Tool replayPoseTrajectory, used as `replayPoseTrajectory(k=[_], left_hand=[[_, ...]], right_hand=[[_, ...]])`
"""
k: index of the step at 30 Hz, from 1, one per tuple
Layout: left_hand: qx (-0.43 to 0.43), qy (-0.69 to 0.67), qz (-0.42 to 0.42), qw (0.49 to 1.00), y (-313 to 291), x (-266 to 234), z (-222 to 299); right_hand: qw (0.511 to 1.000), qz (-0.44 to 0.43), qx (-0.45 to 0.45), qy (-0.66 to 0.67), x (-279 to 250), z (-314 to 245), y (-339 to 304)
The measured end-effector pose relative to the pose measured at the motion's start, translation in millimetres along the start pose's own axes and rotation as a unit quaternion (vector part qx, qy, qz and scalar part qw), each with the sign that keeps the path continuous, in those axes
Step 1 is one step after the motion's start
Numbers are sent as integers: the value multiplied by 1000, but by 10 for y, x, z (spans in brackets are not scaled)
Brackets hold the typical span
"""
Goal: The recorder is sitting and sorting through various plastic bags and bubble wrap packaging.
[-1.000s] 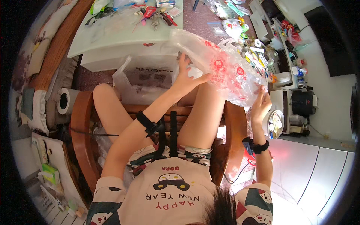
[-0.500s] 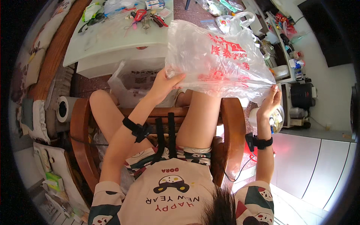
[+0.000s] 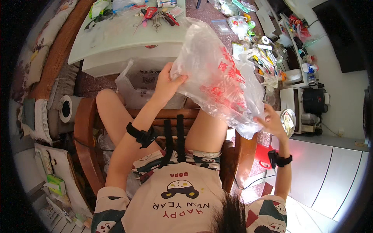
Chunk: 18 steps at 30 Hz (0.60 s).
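A clear plastic bag with red print [image 3: 221, 77] spreads slantwise in front of me, above my right thigh. My left hand [image 3: 168, 85] grips its left edge between thumb and fingers. At the bag's crumpled lower right corner is my right hand [image 3: 272, 122], with the thumb against the plastic and the fingers curled at its edge. The fingertips are partly hidden there. Black straps with small devices circle both wrists.
A glass-topped table [image 3: 124, 42] stands ahead, with a bunch of keys [image 3: 156, 17] and packets on it. Beneath hangs another plastic bag [image 3: 134, 87]. Wooden chair arms [image 3: 243, 167] flank me. Small goods litter the right-hand floor near a bin [image 3: 287, 120].
The bag has swung from nearly level to slanting, its right side lower. My right hand has moved down and slightly left, while my left hand has stayed nearly in place.
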<state>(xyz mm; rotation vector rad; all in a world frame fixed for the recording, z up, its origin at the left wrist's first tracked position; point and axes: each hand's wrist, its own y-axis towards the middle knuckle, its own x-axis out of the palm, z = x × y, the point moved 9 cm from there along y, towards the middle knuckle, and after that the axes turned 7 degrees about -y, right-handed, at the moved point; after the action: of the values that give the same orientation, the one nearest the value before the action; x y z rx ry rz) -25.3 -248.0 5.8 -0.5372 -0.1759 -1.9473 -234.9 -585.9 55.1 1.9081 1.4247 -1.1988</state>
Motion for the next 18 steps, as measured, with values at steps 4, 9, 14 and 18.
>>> replayPoseTrajectory(k=[4,9,14,18], left_hand=[[38,128,-124,983,-23,329,413],[103,242,-260,929,-250,692,860],[104,309,-374,868,-563,716,800],[44,300,-374,877,-639,567,651]], right_hand=[[973,126,-182,-72,-738,-1185,346],[981,-122,-127,80,-410,-1902,1242],[939,-300,-13,169,185,-2365,1503],[917,-366,-4,157,498,-2423,1661]])
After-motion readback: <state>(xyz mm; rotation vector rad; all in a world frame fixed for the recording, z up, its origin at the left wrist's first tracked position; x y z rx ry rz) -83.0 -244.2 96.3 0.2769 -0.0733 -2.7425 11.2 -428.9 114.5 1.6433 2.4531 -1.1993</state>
